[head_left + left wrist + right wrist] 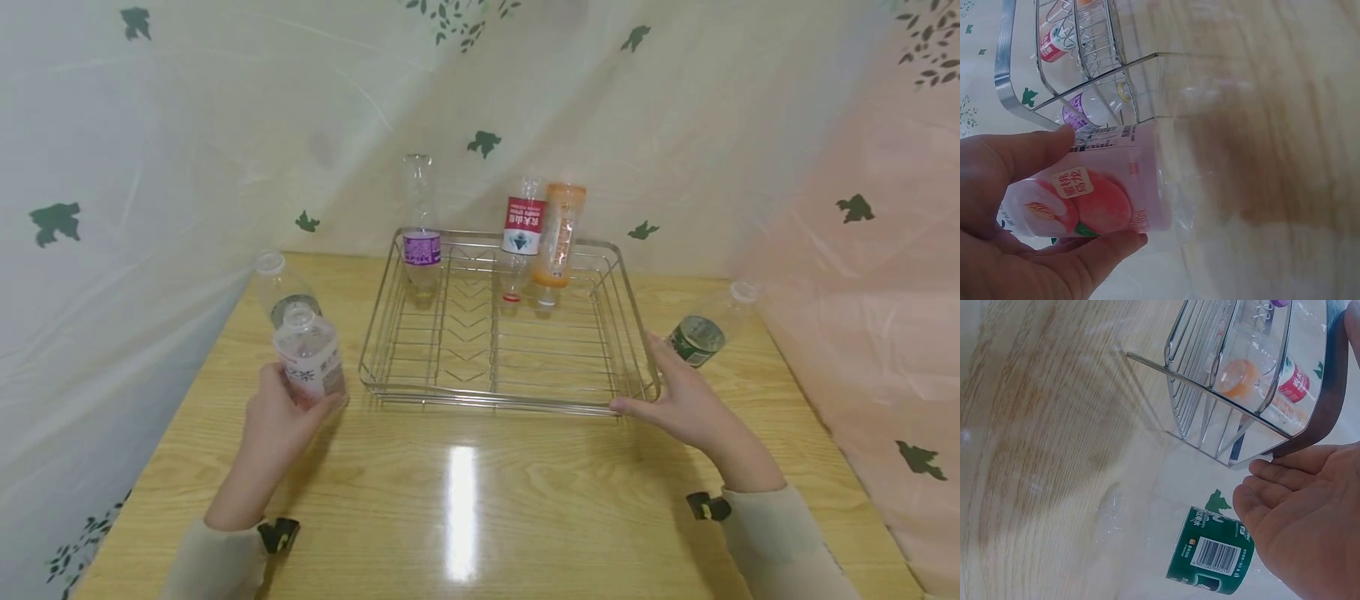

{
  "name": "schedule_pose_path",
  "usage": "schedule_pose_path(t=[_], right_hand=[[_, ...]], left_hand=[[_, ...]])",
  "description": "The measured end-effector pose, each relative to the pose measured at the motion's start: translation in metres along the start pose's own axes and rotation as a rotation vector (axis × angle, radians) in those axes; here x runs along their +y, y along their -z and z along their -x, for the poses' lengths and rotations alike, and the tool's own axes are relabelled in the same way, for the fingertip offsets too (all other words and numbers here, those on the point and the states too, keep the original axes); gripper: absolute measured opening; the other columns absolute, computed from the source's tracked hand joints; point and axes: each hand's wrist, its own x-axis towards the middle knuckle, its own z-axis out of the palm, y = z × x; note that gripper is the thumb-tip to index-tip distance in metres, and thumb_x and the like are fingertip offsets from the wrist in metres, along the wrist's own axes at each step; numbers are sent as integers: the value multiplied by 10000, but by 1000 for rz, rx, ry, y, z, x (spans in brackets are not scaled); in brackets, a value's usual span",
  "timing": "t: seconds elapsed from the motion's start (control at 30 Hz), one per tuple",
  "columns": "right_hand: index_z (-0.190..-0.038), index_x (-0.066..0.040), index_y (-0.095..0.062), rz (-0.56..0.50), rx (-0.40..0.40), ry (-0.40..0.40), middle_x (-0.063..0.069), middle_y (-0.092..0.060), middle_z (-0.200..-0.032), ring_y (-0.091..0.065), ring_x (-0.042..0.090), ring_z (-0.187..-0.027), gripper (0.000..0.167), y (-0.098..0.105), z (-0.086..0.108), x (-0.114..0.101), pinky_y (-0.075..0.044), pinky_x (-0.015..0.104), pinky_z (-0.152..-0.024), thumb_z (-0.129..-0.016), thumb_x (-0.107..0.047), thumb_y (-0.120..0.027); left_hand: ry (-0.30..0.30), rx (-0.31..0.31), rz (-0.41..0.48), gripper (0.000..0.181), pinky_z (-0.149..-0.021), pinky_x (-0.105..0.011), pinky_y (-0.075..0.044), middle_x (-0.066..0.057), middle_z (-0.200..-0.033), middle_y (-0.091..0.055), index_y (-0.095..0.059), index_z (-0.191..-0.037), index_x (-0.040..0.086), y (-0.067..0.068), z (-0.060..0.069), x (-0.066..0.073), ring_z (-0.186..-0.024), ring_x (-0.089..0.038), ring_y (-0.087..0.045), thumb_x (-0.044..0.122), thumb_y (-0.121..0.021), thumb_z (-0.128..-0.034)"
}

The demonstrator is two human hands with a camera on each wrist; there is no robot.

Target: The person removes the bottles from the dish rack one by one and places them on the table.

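My left hand (281, 425) grips a clear bottle with a pink peach label (311, 367), upright beside the wire rack's left side; its fingers and thumb curl round it in the left wrist view (1094, 194). Thumb and fingers of my right hand (690, 404) touch the near right corner of the metal rack (495, 402), fingers fairly straight. Three bottles lean upside down at the rack's back: a purple-labelled one (422, 248), a red-and-white-labelled one (522, 225) and an orange one (558, 237).
A clear bottle with a dark label (288, 292) stands behind the held one. Right of the rack stands a green-labelled bottle (697, 337), near my right hand. The wooden table (360, 500) meets a pale curtain with leaf prints (225, 125) behind and at the sides.
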Motion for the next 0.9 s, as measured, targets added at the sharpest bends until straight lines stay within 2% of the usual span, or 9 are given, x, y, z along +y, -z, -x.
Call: schedule_pose_path(t=[0.23, 0.47, 0.7, 0.9], right_hand=[[-1634, -82, 0, -7, -16, -11, 198, -38, -1671, -94, 502, -1479, 1248, -1, 0, 1, -206, 744, -1102, -817, -594, -793], [-1628, -43, -30, 3, -8, -7, 217, -49, -1666, -87, 503, -1479, 1249, -1, 0, 1, -198, 746, -1104, -812, -595, -797], [-1630, -64, -4, 8, -5, -11, 217, -41, -1666, -83, 509, -1477, 1241, -1, 1, 0, -190, 742, -1109, -825, -591, -788], [-1629, -50, -27, 15, -1, -3, 199, -46, -1670, -82, 499, -1482, 1232, -1, 0, 1, -196, 743, -1106, -825, -595, -785]], left_hand=[[20, -40, -44, 797, -889, -611, -529, -382, -1252, -521, -327, -1371, -133, 1, -2, 0, -1076, -496, -580, 207, -834, -859], [26, -63, -44, 835, -883, -606, -532, -383, -1251, -515, -303, -1389, -142, 1, -4, -2, -1073, -493, -579, 221, -838, -861], [44, -76, -16, 884, -945, -635, -499, -381, -1296, -500, -296, -1406, -118, 1, -5, -2, -1145, -520, -554, 249, -864, -837], [31, -81, 2, 909, -992, -651, -460, -378, -1342, -482, -281, -1434, -107, 1, -6, -4, -1202, -530, -524, 233, -870, -830]])
